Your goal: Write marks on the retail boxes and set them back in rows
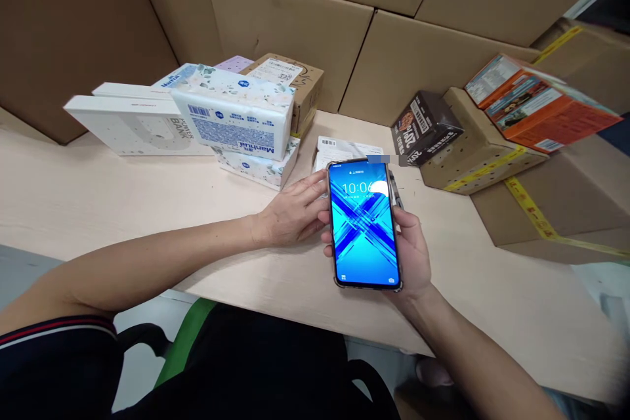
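My right hand is wrapped round a smartphone in a dark-edged case, its fingertips showing along the phone's left side. The lit screen is blue, with crossing stripes and a clock reading 10:06. To the left of the phone lies my left hand, palm down over the table, fingers stretched out. Its fingertips pass behind the phone's left edge, so I cannot tell whether they touch anything there. Behind the phone sits a small white box with a barcode label, partly hidden.
On the pale table, packs of Manhua tissues stand beside a white power bank box. A brown carton is behind them. At right are a dark box, taped cartons and an orange package. Large cartons wall the back.
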Available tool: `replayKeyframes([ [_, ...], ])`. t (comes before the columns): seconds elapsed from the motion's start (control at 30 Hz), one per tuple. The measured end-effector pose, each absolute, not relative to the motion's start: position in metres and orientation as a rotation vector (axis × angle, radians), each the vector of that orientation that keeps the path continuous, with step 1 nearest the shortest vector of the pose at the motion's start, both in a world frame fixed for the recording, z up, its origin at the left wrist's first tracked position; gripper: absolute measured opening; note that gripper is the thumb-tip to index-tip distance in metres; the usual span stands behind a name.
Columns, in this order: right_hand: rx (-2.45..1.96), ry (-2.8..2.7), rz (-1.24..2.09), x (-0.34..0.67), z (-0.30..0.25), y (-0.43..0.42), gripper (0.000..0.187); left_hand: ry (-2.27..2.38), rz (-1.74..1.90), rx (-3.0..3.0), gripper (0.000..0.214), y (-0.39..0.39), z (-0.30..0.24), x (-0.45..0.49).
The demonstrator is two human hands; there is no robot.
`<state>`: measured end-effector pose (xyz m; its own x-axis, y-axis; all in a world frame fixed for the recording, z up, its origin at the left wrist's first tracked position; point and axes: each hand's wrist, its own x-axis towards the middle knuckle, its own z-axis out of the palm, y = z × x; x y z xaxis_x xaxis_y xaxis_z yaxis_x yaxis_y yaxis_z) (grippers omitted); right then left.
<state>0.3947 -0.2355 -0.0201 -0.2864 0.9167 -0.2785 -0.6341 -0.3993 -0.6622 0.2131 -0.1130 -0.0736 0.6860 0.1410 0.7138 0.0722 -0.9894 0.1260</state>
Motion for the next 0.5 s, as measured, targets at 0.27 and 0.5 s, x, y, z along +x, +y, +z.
replayKeyframes([
  [0.27,-0.872,-0.582,1.804,0.398,-0.015,-0.238,0.064,0.194,1.174,2.835,0.039,-0.112,-0.076,0.211],
  [0.5,-1.239,-0.648,1.216,0.444,0.036,-0.251,0.054,0.29,1.148,2.945,0.043,-0.114,-0.081,0.205],
])
